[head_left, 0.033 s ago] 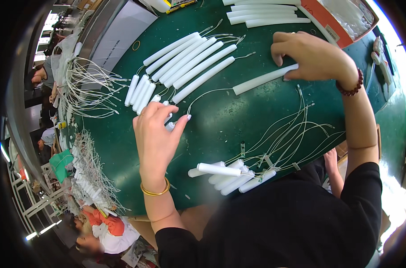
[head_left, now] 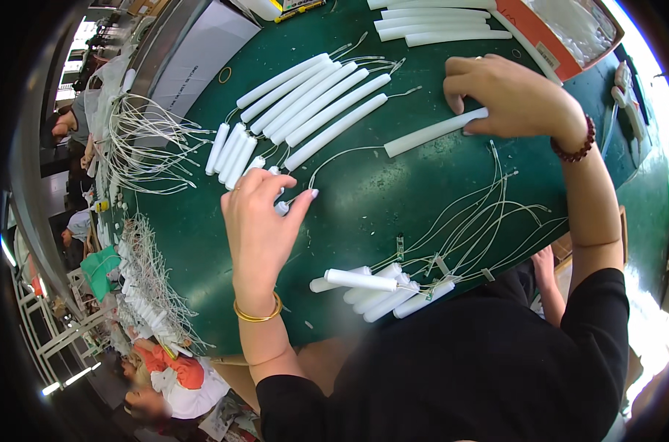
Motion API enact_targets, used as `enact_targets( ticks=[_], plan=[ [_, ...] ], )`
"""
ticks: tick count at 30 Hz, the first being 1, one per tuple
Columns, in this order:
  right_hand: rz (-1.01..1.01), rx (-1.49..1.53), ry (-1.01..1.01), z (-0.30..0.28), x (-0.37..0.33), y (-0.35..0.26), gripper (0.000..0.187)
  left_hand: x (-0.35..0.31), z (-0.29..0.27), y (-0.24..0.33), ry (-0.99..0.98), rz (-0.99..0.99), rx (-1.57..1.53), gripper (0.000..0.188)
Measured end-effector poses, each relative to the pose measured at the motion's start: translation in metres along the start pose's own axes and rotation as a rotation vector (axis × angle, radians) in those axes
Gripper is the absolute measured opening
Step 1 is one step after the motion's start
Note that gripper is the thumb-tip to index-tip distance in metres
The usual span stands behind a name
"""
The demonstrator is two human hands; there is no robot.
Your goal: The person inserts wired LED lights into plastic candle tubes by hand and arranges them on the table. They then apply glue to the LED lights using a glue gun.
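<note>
My right hand [head_left: 507, 99] pinches the far right end of a long white tube [head_left: 430, 138], its fingers bent and the thumb underneath. A thin white wire [head_left: 345, 152] runs from the tube's left end to my left hand [head_left: 264, 214]. That hand is curled over a short white cylinder [head_left: 281, 208], whose end shows between thumb and fingers; the grip itself is partly hidden. Just beyond lie several long white tubes [head_left: 316, 103] in a slanted row, wired to short white cylinders [head_left: 229, 151] beside my left fingers.
Nearer me, more short cylinders [head_left: 382, 298] lie heaped with loose wires [head_left: 489, 199] and small circuit boards. Other white tubes [head_left: 445, 26] and an orange box [head_left: 562, 44] with plastic bags stand at the back. Wire bundles [head_left: 146, 144] hang at the left edge. People sit further left.
My right hand has shifted very slightly left along with the tube's end. My left hand has moved a touch to the right.
</note>
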State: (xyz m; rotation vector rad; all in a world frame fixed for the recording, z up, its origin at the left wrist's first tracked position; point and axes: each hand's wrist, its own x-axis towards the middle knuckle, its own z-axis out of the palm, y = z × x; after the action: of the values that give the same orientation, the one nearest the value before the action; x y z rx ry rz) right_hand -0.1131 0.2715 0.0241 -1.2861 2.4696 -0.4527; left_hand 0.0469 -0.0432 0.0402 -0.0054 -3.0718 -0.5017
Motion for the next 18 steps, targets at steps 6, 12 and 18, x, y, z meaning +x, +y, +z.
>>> enact_targets(
  ticks=[6,12,18],
  plan=[
    [-0.076,0.127,0.136,0.018,0.021,-0.022,0.021,0.0,0.017,-0.002,-0.031,-0.037,-0.098,0.006],
    [-0.115,0.374,0.186,0.024,0.024,0.0,0.024,0.003,0.02,0.0,-0.019,0.013,-0.164,0.007],
    [-0.256,0.377,0.253,0.036,0.032,0.01,0.025,0.01,0.024,-0.001,0.041,0.087,-0.145,0.004]
  ],
)
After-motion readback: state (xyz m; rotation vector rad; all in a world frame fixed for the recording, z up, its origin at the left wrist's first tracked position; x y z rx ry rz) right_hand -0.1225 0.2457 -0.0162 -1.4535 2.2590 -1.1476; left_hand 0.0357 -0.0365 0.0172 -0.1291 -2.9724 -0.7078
